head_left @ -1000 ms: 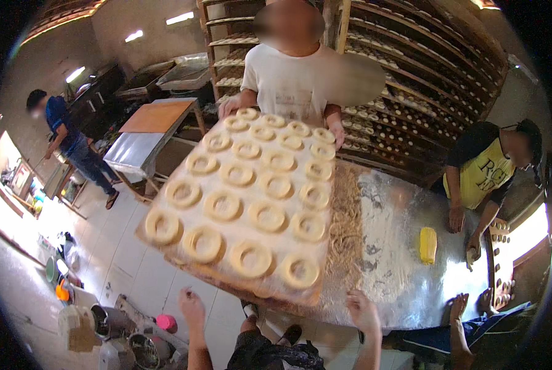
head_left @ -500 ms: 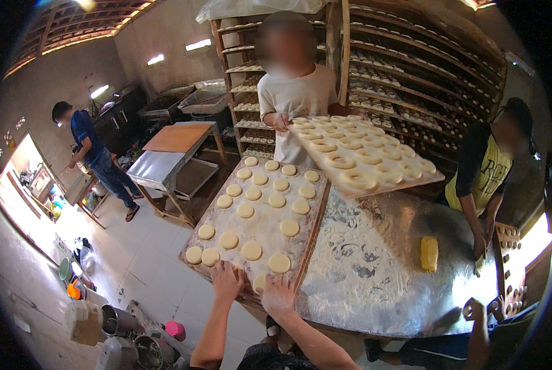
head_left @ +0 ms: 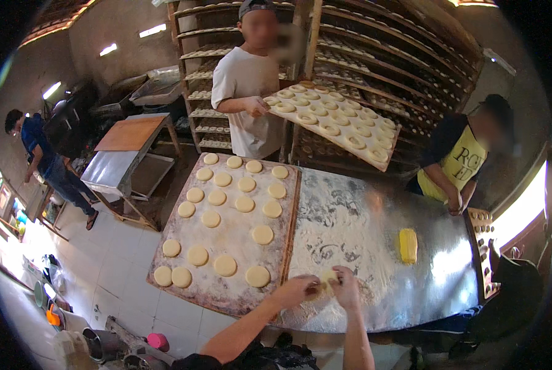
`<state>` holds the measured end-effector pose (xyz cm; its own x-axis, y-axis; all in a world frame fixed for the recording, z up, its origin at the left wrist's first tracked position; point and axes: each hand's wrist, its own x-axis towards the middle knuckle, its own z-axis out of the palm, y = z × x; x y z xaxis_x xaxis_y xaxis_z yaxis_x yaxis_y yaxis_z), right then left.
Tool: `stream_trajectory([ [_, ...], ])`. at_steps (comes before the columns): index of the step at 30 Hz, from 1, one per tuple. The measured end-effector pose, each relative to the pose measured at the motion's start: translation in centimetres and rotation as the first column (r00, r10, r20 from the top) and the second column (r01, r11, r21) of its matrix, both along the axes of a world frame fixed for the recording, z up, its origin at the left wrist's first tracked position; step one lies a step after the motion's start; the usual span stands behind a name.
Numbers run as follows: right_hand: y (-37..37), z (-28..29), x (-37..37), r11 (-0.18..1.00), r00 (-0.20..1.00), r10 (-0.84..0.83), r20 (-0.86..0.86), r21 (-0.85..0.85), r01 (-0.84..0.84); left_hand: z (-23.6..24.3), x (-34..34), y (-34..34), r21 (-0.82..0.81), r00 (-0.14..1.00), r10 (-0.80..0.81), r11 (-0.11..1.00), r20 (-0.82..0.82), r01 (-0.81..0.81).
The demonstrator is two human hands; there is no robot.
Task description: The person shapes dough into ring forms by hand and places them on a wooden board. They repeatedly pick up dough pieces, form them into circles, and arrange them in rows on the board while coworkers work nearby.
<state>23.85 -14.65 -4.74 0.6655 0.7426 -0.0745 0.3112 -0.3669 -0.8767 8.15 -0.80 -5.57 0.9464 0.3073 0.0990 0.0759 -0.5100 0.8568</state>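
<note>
Over the floured near part of the metal table, my left hand (head_left: pixel 298 290) and my right hand (head_left: pixel 346 290) come together around a small pale piece of dough (head_left: pixel 329 277). The right fingers pinch it, and the left fingers are curled against its other side, partly hiding it. Left of my hands lies a floured wooden board (head_left: pixel 226 296) carrying several flat round dough pieces (head_left: pixel 225 266). Its near right corner lies beside my left forearm.
Across the table a person holds a tilted board (head_left: pixel 384 161) of dough rings before tall racks (head_left: pixel 405 52). Another person stands at the right. A yellow dough block (head_left: pixel 408 246) rests on the metal table (head_left: pixel 374 308). Left, a low table (head_left: pixel 112 171); buckets (head_left: pixel 100 345) on the floor.
Both my hands have moved from the board's near edge right to the metal table, bringing a dough piece along. The person opposite has shifted the ring board; my view has swung right.
</note>
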Motion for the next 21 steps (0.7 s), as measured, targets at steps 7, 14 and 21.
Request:
stream_trajectory([
  [7,3.4,1.4,-3.7,0.965,0.807,-0.012,0.591,-0.206,0.165,1.6,-7.3,6.1,0.423,0.811,0.564,0.779,-0.154,-0.462],
  [14,12.7,0.0,-15.5,0.895,0.719,0.442,0.536,-0.320,-0.311,0.0,-16.0,11.1,0.670,0.705,0.709,0.529,-0.011,-0.521],
  [21,11.9,1.7,-11.5,0.845,0.870,0.418,-0.261,-0.239,-0.478,1.7,-12.7,11.1,0.186,0.869,0.490,0.862,-0.065,-0.472],
])
